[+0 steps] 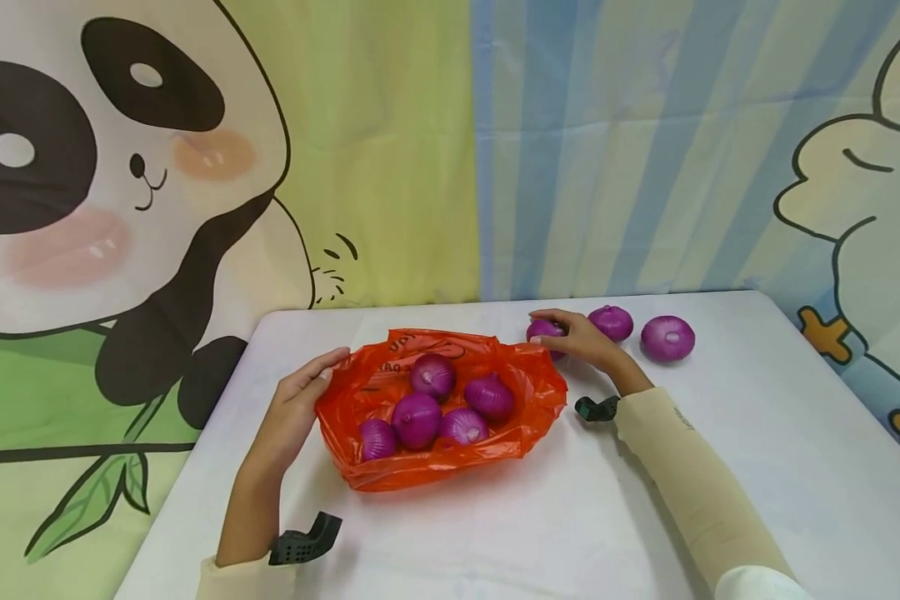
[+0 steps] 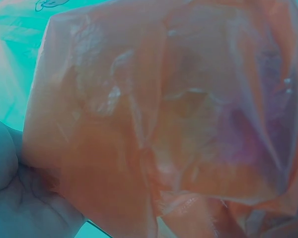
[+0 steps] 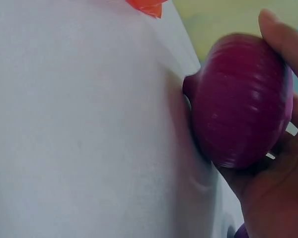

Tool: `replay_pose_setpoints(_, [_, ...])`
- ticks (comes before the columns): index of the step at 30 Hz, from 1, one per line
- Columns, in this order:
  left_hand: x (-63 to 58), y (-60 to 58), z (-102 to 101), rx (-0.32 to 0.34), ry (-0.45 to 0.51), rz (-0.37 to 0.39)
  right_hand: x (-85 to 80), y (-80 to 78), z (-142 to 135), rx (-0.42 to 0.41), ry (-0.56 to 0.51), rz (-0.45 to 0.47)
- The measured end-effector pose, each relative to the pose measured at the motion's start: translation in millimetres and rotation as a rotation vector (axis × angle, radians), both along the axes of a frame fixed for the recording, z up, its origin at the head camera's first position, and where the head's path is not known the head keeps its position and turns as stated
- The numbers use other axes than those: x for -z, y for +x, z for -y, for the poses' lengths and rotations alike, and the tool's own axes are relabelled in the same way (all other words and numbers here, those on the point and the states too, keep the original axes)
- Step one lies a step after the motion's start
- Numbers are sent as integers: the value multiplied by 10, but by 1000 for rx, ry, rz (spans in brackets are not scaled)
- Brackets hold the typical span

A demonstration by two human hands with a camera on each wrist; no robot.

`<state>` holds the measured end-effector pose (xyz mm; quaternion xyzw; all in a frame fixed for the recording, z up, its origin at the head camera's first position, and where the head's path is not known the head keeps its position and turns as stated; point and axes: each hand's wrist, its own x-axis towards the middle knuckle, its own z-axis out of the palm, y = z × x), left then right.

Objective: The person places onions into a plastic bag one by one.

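An orange-red plastic bag (image 1: 435, 477) sits spread wide on the table, with several purple onions (image 1: 416, 419) inside. At the bag's left rim, my left hand (image 1: 294, 410) pinches the plastic between thumb and fingers; the film (image 2: 104, 148) fills most of the left wrist view. Just beyond the bag's right back corner, my right hand (image 1: 591, 343) grips a single onion (image 1: 543, 329). In the right wrist view, fingers curl round this onion (image 3: 241, 104), which is low against the white tabletop, its pointed tip facing away from the palm.
Two more onions lie right of my right hand, one behind it (image 1: 611, 322) and one farther right (image 1: 667, 338). The white table (image 1: 450, 542) ends at a printed curtain (image 1: 390, 167) at the back. Dark wrist devices (image 1: 306, 540) sit on both forearms.
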<state>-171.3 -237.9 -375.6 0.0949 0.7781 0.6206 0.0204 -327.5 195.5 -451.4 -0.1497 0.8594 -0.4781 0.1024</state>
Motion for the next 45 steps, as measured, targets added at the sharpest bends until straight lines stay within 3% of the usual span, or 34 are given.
replay_pose_setpoints(12, [2, 8, -3, -2, 5, -3, -52, 45, 10, 40, -2, -7])
replay_pose_setpoints(26, [-13, 12, 1, 7, 14, -12, -503, 108, 61, 19, -49, -56])
replay_pose_setpoints(32, [-9, 13, 10, 9, 18, -12, -780, 229, 150, -5, -119, -97])
replay_pose_setpoints(45, [-24, 25, 9, 16, 33, -24, -1032, 250, 173, -41, -261, -186])
